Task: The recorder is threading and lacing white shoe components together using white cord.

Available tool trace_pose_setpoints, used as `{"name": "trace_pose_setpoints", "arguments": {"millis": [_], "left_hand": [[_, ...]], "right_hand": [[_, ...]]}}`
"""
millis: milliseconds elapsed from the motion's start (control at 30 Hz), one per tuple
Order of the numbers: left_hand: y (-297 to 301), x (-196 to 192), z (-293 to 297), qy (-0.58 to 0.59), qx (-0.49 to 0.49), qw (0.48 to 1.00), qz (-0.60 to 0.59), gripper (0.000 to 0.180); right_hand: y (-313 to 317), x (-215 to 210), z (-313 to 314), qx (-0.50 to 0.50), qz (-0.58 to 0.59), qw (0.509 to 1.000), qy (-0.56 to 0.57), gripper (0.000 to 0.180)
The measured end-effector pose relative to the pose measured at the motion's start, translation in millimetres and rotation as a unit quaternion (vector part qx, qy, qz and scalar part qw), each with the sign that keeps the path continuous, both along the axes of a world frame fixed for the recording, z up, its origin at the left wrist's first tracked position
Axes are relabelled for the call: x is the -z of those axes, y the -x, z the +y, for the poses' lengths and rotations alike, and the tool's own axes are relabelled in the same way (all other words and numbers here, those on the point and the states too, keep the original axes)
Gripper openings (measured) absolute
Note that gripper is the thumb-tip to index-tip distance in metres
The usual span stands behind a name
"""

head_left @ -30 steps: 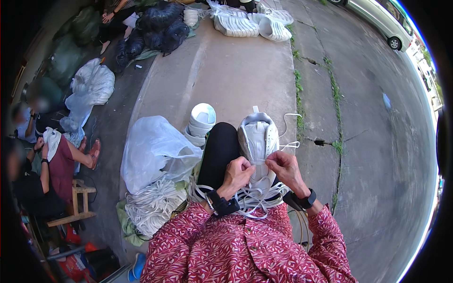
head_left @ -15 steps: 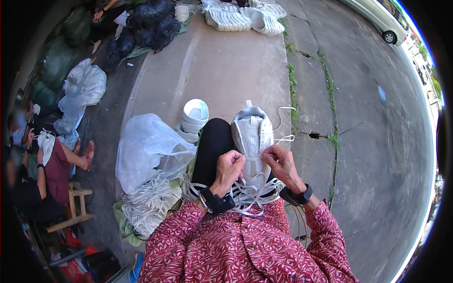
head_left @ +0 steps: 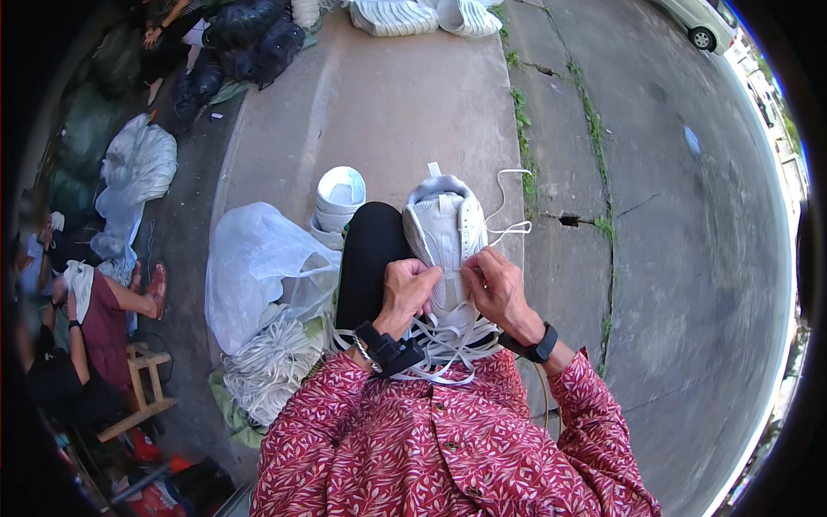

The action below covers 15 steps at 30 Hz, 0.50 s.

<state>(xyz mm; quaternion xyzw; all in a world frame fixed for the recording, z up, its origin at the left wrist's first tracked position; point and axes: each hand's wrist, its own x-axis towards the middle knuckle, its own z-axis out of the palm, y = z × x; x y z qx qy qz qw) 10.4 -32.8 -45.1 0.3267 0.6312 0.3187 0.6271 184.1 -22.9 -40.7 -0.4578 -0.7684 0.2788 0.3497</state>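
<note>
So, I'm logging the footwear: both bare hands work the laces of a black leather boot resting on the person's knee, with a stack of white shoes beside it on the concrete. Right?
Not quite. The head view shows a white lace-up sneaker, not a black boot. The left hand and right hand do work its white flat laces on the knee, and the stack of white shoes sits beside it on the concrete.
</note>
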Motion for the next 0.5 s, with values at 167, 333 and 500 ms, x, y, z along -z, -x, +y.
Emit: {"name": "trace_pose_setpoints", "arguments": {"millis": [167,333,500], "left_hand": [[0.6,0.8,0.1,0.004,-0.008,1.0,-0.004,0.026],[1.9,2.0,0.0,0.001,-0.009,1.0,-0.02,0.025],[2.2,1.6,-1.0,-0.005,-0.02,0.999,-0.031,0.026]], "right_hand": [[0.6,1.6,-1.1,0.009,0.025,0.999,0.031,0.007],[0.1,5.2,-1.9,0.022,0.052,0.996,0.072,0.008],[2.4,2.2,-2.1,0.022,0.032,0.997,0.069,0.01]]}}
